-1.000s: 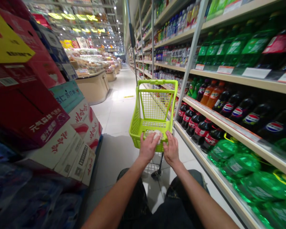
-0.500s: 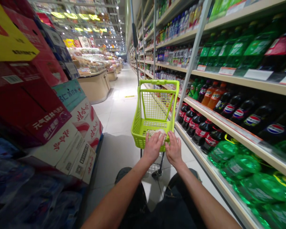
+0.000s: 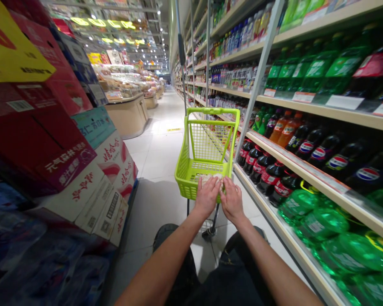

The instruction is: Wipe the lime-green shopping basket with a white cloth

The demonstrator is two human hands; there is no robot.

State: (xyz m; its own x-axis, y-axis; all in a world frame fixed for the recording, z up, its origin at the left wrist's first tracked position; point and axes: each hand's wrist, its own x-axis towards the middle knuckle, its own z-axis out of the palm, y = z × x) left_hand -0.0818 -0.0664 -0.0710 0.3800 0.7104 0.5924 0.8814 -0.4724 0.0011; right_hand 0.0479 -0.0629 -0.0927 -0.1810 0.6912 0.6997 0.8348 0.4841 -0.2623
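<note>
A lime-green shopping cart (image 3: 207, 140) stands in the aisle straight ahead of me. My left hand (image 3: 207, 196) and my right hand (image 3: 232, 199) rest side by side on its near rim, fingers curled over the edge. A pale, whitish item (image 3: 213, 178) lies inside the basket just beyond my fingertips; I cannot make out what it is. My dark trousers fill the bottom of the view.
Shelves (image 3: 309, 170) of cola and green soda bottles run along the right. Stacked red and white cartons (image 3: 83, 170) line the left. The tiled aisle floor (image 3: 159, 153) leads ahead to curved display counters (image 3: 127, 112).
My hands have drawn closer together on the cart's rim, now nearly touching. The cart has rolled slightly forward along the aisle.
</note>
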